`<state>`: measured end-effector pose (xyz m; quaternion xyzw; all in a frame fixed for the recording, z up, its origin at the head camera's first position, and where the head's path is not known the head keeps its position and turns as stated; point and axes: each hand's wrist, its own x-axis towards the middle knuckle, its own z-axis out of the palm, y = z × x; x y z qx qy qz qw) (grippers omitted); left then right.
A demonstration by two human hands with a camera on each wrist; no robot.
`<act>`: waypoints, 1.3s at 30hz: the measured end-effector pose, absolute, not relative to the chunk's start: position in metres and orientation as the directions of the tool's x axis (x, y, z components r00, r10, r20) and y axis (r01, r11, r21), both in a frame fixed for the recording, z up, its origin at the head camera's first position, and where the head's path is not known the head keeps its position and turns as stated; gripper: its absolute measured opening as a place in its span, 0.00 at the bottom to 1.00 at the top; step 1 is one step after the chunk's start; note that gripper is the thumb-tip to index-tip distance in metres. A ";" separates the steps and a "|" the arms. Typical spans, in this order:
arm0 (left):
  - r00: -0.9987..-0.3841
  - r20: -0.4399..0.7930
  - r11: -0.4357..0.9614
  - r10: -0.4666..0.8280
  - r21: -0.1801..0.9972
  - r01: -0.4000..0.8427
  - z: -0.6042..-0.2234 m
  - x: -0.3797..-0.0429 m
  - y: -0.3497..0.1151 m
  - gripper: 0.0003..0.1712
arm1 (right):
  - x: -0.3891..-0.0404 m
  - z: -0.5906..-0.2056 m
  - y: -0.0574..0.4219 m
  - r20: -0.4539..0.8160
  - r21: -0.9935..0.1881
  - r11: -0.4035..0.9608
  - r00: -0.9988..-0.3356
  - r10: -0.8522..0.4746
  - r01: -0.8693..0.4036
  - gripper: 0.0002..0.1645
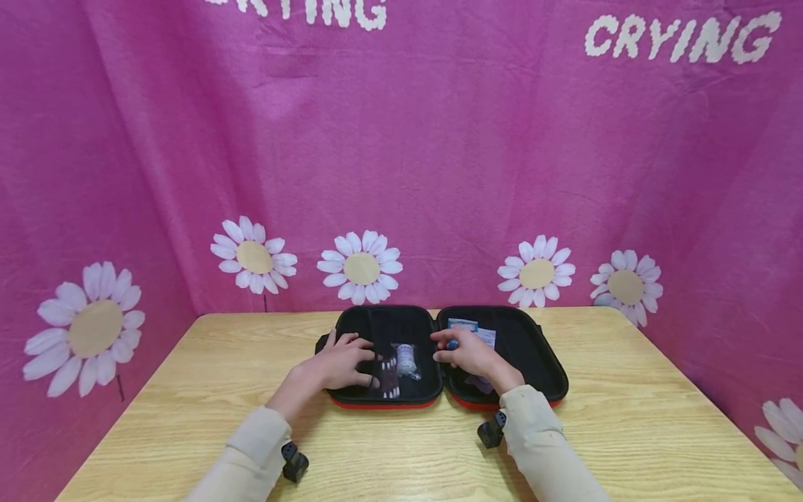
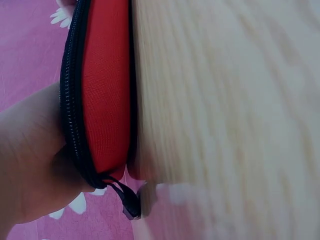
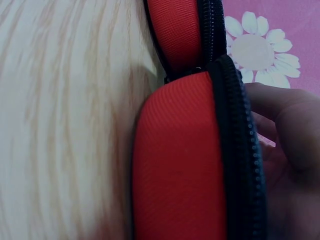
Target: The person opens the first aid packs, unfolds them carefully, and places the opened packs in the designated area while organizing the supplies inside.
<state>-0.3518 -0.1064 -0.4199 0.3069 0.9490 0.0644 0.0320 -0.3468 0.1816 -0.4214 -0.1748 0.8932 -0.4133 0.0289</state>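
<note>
A zip case lies unfolded, with a left half (image 1: 410, 322) and a right half (image 1: 527, 348), black inside and red outside. My left hand (image 1: 343, 362) reaches over the left half, fingers spread, the thumb beside a clear pack of cotton swabs (image 1: 390, 378). To the right of the swabs lies a clear-wrapped white roll (image 1: 406, 359). Over the right half is my right hand (image 1: 467, 351), thumb and fingertips apart near the hinge. Under it a blue item (image 1: 453, 344) partly shows. Case walls hide most fingertips in both wrist views.
Blue-and-white packets (image 1: 463, 325) and a purplish packet (image 1: 479, 383) lie in the right half. A zipper pull (image 2: 129, 200) hangs at the case's edge. The case stands on a wooden table (image 1: 401, 453), before a pink flowered curtain (image 1: 439, 174).
</note>
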 end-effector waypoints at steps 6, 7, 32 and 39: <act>-0.816 -0.015 0.812 0.578 0.109 0.573 -0.421 -0.351 -0.099 0.33 | -0.348 -0.422 0.181 0.089 -0.747 0.602 -0.940 -0.330 -0.282 0.25; -0.814 -0.013 0.811 0.580 0.105 0.576 -0.421 -0.350 -0.097 0.33 | -0.348 -0.422 0.181 0.089 -0.748 0.601 -0.939 -0.332 -0.283 0.25; -0.851 0.073 0.808 0.521 0.278 0.519 -0.409 -0.361 -0.134 0.28 | -0.343 -0.421 0.183 0.024 -0.786 0.584 -0.953 -0.301 -0.204 0.26; -0.841 0.069 0.793 0.536 0.300 0.530 -0.404 -0.360 -0.152 0.27 | -0.344 -0.421 0.182 0.032 -0.788 0.577 -0.951 -0.308 -0.214 0.26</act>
